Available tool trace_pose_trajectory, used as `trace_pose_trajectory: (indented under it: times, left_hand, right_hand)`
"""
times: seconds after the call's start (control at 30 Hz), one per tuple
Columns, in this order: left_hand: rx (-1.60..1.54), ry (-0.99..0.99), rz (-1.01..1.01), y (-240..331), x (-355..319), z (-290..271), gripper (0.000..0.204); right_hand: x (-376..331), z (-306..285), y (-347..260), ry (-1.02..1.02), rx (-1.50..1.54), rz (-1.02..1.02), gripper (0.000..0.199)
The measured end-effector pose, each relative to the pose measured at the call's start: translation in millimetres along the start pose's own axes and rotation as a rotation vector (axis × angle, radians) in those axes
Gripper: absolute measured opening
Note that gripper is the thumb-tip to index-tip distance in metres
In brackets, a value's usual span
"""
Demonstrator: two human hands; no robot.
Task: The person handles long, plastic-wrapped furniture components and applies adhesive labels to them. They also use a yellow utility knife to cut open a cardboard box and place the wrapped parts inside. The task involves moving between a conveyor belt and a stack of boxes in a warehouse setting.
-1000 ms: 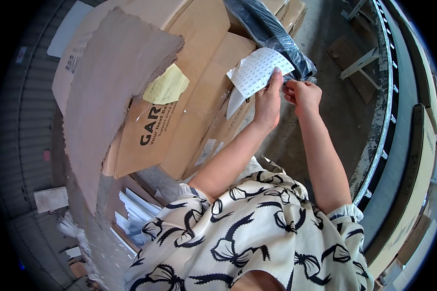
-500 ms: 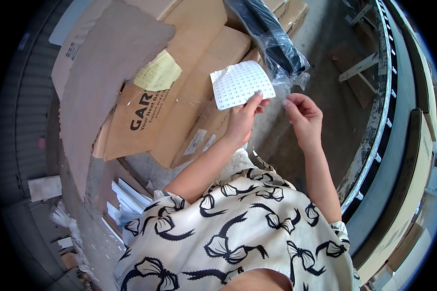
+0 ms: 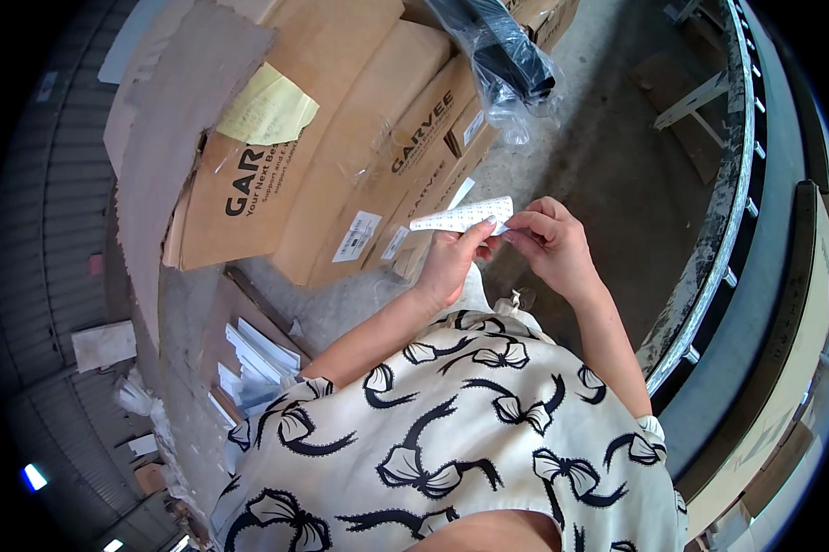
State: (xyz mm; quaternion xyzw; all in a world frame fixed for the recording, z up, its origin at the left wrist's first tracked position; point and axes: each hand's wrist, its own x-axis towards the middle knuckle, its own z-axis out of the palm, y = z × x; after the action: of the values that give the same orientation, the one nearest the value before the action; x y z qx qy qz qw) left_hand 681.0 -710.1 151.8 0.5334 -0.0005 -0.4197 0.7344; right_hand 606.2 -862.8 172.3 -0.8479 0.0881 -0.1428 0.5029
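Note:
A white sheet of small printed stickers (image 3: 453,219) is held out in front of me, curled and seen nearly edge-on. My left hand (image 3: 447,270) is closed on its lower edge, thumb on top. At the sheet's right end, the thumb and forefinger of my right hand (image 3: 560,253) pinch its edge. Whether a single sticker is between those fingertips is too small to tell. Just beyond the sheet stand brown cardboard boxes (image 3: 341,198) with white labels on their ends.
A yellow paper (image 3: 267,106) lies on the boxes beside a torn grey cardboard piece (image 3: 171,120). Dark parts wrapped in clear plastic (image 3: 506,60) lie at the top. A curved conveyor rail (image 3: 709,304) runs along the right, with long boxes (image 3: 782,368) past it. White strips (image 3: 258,359) sit lower left.
The sticker sheet has tipped from facing me to nearly edge-on and come lower. My right hand has moved left, from apart to touching the sheet's end. The view has shifted slightly.

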Motion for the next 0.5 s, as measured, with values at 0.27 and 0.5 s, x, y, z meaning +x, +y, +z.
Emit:
trace_pose_trajectory:
  times: [0.27, 0.5]
  left_hand:
    - [0.100, 0.129, -0.033, 6, 0, 4, 0.018]
    - [-0.044, 0.048, 0.096, 41, 29, 13, 0.041]
  right_hand:
    - [-11, 14, 4, 0.164, -0.340, -0.357, 0.016]
    - [10, 13, 27, 0.407, 0.690, 0.340, 0.009]
